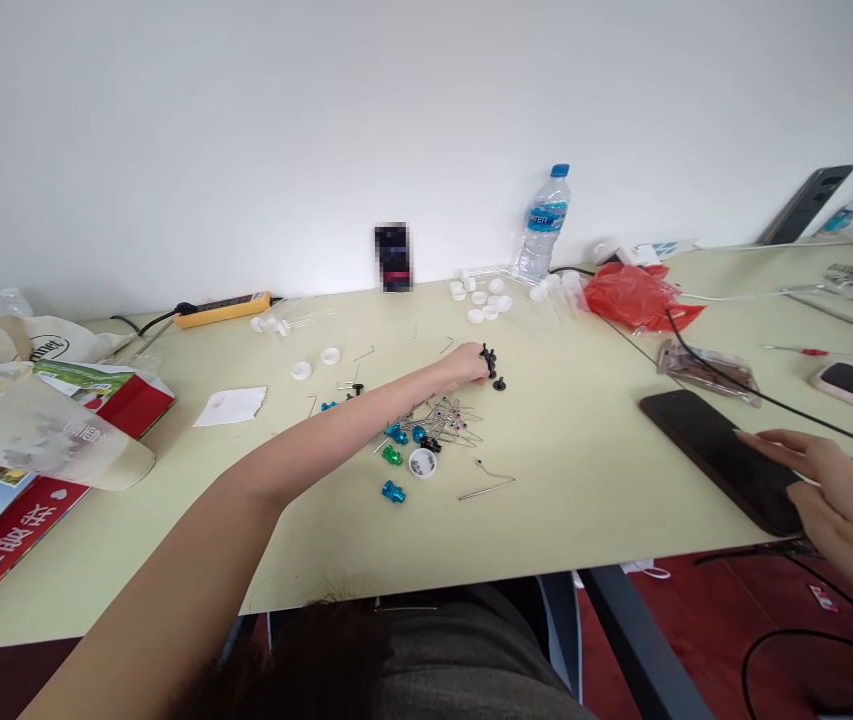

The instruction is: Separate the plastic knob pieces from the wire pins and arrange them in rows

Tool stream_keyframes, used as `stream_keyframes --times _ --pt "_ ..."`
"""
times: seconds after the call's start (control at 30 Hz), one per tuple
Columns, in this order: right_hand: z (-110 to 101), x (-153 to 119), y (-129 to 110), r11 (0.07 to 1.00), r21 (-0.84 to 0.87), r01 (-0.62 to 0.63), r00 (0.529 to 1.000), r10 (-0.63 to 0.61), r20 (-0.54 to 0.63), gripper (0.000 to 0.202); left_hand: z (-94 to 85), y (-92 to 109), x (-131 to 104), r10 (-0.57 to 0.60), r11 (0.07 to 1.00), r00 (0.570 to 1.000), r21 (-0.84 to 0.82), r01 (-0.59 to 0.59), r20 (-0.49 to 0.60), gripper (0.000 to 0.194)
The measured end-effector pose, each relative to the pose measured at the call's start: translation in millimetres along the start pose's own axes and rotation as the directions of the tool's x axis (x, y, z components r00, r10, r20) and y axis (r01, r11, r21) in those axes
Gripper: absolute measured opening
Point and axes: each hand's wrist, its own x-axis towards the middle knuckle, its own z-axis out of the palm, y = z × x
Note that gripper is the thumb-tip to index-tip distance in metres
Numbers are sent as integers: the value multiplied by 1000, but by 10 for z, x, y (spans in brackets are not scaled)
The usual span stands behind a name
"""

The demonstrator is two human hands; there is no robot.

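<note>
My left hand (469, 366) reaches across the table with its fingers closed at a cluster of small black parts (489, 360); one more black part (499, 384) lies just right of it. My right hand (835, 490) has its fingers apart, its fingertips touching a dark phone (718, 455) lying flat near the table's front edge. Below my left forearm are a pile of thin metal wires (452, 422), blue fittings (394, 491), a green fitting (392, 455) and a white cap (422, 462) with small pieces inside. A single bent wire (487, 488) lies apart.
A water bottle (544, 225) stands by the wall, near white caps (478, 298) and a red plastic bag (632, 295). A yellow power strip (222, 310) lies at the back left. Bags and a red box (21, 535) fill the left side. Cables cross the right side.
</note>
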Motion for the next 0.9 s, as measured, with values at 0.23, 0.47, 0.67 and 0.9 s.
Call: stream_keyframes --times 0.23,0.47,0.67,0.9 --pt "35 18 -33 996 -90 -4 990 17 137 47 -26 26 -84 11 1000 999 26 -12 46 26" --pt "-114 19 -573 1000 -8 29 997 -29 71 45 -54 25 -147 -44 999 971 31 38 234 31" --pt "45 256 -1448 866 497 54 984 -130 119 52 -7 -24 54 -51 995 954 -72 75 295 31" --pt "806 1212 -2177 488 848 -206 957 -81 280 72 79 -13 46 -19 985 973 -161 57 231 36"
